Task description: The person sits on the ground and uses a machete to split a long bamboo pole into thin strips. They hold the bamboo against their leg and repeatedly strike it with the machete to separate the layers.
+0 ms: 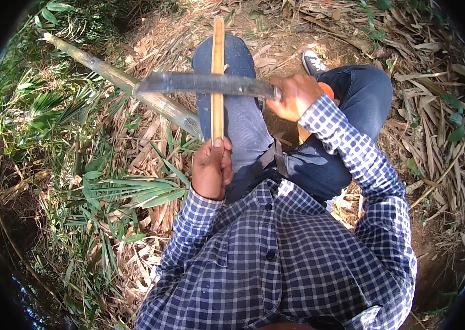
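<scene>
My left hand (211,169) is closed around the lower end of a split bamboo strip (218,49), with the thumb on its pale inner face. The strip points away from me over my left thigh. My right hand (296,96) grips the handle of a machete (188,83) with a long, dark, slightly curved blade. The blade lies crosswise over the strip near its middle, its tip to the left. Whether it touches the strip or hovers just above it, I cannot tell. Most of the handle is hidden in my fist; something orange shows behind it.
A green bamboo pole (106,71) slants from the far left toward my left knee. Dry bamboo leaves (155,33) cover the ground, and green leafy plants (45,110) grow along the left. My legs in blue jeans (367,91) are bent, with a dark shoe (313,63) beyond.
</scene>
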`<state>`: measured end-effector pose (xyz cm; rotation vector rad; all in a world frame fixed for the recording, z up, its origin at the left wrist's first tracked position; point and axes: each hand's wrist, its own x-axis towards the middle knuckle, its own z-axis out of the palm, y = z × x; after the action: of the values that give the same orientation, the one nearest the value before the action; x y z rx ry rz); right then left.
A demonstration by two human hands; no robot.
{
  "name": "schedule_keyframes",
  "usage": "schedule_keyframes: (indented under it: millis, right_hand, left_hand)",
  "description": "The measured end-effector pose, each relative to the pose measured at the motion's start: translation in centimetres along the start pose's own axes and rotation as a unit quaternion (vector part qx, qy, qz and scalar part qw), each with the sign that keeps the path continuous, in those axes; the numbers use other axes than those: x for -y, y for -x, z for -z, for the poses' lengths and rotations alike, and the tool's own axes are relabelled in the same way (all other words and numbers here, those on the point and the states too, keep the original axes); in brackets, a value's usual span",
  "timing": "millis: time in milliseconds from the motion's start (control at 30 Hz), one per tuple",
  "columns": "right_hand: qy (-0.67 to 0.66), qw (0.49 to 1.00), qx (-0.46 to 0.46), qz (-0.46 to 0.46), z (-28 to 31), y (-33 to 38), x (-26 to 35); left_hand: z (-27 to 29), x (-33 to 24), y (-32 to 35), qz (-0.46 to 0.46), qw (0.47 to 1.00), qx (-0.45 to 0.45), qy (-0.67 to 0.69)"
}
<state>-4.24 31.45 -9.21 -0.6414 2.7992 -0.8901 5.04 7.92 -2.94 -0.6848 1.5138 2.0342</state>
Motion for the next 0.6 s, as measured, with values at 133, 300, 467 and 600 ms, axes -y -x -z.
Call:
schedule_keyframes:
  millis: [133,300,467,600]
  right_hand:
    - [-0.012,0.999,0.014,0.031,-0.8,0.4,-0.3]
    - [0.01,0.994,0.026,-0.107,0.3,-0.8,-0.9]
    - [-0.002,0.999,0.036,0.0,0.2,0.5,0.4]
    - [-0.011,1.0,0.013,-0.015,-0.4,0.4,1.1]
  left_hand:
    - [0.4,0.3,-0.2,0.005,1.0,-0.009,0.007]
    - [-0.2,0.2,0.6,0.017,1.0,-0.007,0.002]
    - [0.1,1.0,0.1,0.003,1.0,-0.01,-0.008]
    - [-0.1,0.3,-0.1,0.004,1.0,-0.014,-0.007]
